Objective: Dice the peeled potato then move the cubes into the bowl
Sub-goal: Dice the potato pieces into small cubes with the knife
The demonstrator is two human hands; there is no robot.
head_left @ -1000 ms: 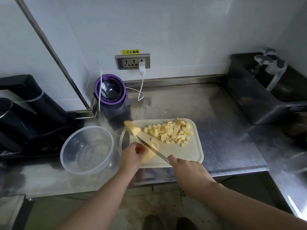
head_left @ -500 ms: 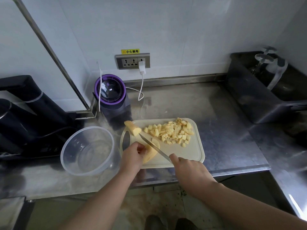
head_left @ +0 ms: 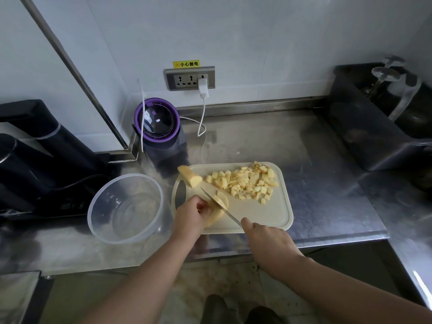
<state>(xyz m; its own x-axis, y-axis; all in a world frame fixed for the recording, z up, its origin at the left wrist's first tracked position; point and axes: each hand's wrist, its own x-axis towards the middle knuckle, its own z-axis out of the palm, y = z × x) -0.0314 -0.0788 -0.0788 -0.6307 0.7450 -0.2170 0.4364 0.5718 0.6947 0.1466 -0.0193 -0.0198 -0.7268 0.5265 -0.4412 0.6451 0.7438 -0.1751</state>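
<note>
On a cream cutting board (head_left: 264, 213) my left hand (head_left: 190, 215) holds a peeled potato piece (head_left: 218, 206) down with curled fingers. My right hand (head_left: 266, 242) grips a knife (head_left: 219, 206) whose blade lies diagonally across that piece, slicing it. A pile of several potato cubes (head_left: 247, 181) covers the board's far half. Another uncut potato chunk (head_left: 189, 176) lies at the board's far left corner. A clear plastic bowl (head_left: 127, 208) stands just left of the board, with nothing in it.
A purple-rimmed blender (head_left: 159, 129) stands behind the board, a white charger cable (head_left: 202, 120) running to the wall socket. Black appliances (head_left: 35, 155) sit at the left, a dark bin (head_left: 378, 118) with glassware at the right. The steel counter's front edge (head_left: 327, 242) runs just below the board.
The knife blade has shifted a little to the right along the potato piece, cutting further slices. My left hand stays on the piece.
</note>
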